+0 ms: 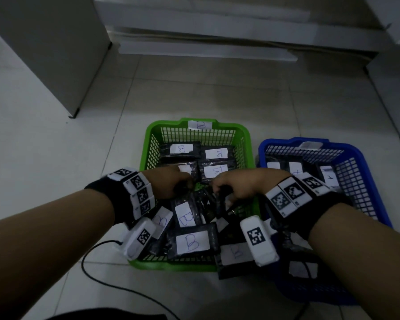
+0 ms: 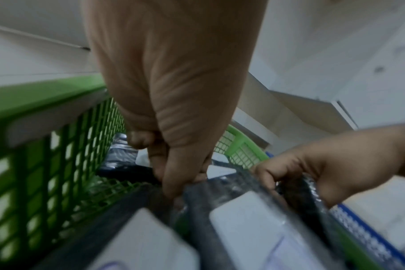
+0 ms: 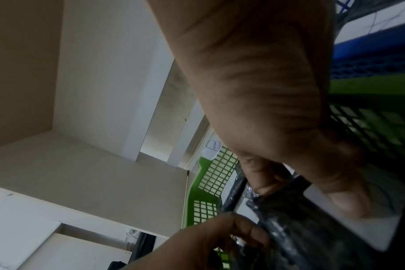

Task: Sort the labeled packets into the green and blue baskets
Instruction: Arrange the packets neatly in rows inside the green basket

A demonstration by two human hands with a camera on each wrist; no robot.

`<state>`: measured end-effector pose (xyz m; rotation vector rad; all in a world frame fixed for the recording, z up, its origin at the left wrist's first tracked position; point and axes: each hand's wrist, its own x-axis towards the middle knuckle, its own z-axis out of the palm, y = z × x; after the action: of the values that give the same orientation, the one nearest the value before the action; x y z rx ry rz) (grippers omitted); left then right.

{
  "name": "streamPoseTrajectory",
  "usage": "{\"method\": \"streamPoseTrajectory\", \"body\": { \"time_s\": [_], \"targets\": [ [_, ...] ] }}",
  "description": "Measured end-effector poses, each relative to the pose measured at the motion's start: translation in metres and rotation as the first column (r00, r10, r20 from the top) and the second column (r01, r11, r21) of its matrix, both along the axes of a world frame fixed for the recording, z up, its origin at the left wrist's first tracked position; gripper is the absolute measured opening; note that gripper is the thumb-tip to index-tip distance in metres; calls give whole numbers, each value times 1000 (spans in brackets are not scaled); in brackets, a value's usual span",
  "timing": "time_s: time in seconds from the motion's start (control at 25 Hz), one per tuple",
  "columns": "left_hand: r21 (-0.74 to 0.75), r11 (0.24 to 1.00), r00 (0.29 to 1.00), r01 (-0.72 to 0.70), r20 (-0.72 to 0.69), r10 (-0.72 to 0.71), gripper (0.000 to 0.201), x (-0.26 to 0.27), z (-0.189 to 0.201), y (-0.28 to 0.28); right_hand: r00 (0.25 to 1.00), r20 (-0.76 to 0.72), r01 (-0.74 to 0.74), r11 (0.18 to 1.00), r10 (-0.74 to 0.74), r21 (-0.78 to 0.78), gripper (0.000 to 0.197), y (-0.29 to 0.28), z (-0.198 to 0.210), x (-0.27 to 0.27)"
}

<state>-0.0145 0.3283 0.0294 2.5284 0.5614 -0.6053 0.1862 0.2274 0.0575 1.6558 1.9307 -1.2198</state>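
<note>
Sitting side by side at frame centre: green basket (image 1: 146, 144) holding black B-labelled packets (image 1: 192, 242); blue basket (image 1: 356, 162) lying right, holding others.

Pale tiled floor (image 1: 56, 158); grey cabinet (image 1: 44, 49) far left; black cable (image 1: 97, 277) trailing across tiles near front.

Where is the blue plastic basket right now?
In the head view, the blue plastic mesh basket sits on the tiled floor, right of the green plastic basket, touching it.

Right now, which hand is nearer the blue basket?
Right. The right hand pinches a packet at the green basket's right side, just beside the blue basket. The left hand pinches another packet farther left.
</note>
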Motion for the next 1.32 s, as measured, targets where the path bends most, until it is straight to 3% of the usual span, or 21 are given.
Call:
{"method": "streamPoseTrajectory", "body": {
  "time_s": [0.08, 0.16, 0.24, 0.32, 0.44, 0.52, 0.6, 0.68, 0.76, 0.84, 0.92, 1.0, 1.08, 1.2, 1.32],
  "targets": [
    [-31, 995, 996, -92, 8, 92, 33, 2, 4, 1, 995, -41, 93, 995, -92, 27, 31, 3, 7, 7],
    [-74, 979, 981, -192, -10, 192, 39, 6, 9, 4, 952, -179, 267, 959, -248, 92, 25, 7, 14, 10],
    [-86, 970, 972, -229, -74, 223, 41, 7, 11, 6, 836, -355, 490, 861, -418, 141, 21, 12, 16, 10],
    [-99, 965, 965, -244, -121, 231, 37, 5, 13, 8, 751, -417, 629, 746, -512, 217, 19, 20, 10, 9],
    [-169, 914, 930, -368, -64, 363, 29, 0, 25, 17, 796, -320, 602, 727, -514, 330, 40, 34, -3, 6],
    [-193, 852, 859, -487, 69, 507, 28, -3, 38, 29, 813, -266, 582, 712, -518, 393, 51, 44, -8, 6],
    [-183, 794, 757, -580, 239, 608, 29, -8, 45, 40, 835, -202, 539, 690, -511, 483, 48, 52, -13, 8],
    [-157, 759, 682, -632, 352, 641, 26, -9, 43, 46, 889, -31, 386, 711, -458, 587, 47, 55, -20, 10],
    [-99, 741, 651, -665, 411, 639, 20, -6, 33, 49, 893, 140, 235, 708, -428, 666, 45, 52, -28, 11],
    [-46, 723, 634, -690, 444, 633, 18, -2, 21, 48, 896, 179, 194, 721, -407, 665, 47, 48, -33, 12],
    [40, 741, 664, -671, 477, 575, 17, 1, 12, 45, 911, 195, 171, 762, -364, 625, 55, 44, -36, 12],
    [239, 778, 769, -580, 474, 428, 19, 4, 9, 40, 915, 204, 151, 763, -349, 628, 54, 44, -34, 10],
    [387, 814, 881, -433, 372, 292, 22, 10, 9, 37, 920, 184, 138, 726, -345, 673, 46, 45, -32, 6],
    [416, 867, 956, -273, 220, 196, 23, 17, 6, 35, 922, 192, 123, 726, -335, 677, 41, 45, -29, 1],
    [397, 884, 967, -246, 167, 194, 28, 19, 0, 36, 910, 207, 156, 759, -359, 632, 45, 46, -29, -2]
  ]
}}
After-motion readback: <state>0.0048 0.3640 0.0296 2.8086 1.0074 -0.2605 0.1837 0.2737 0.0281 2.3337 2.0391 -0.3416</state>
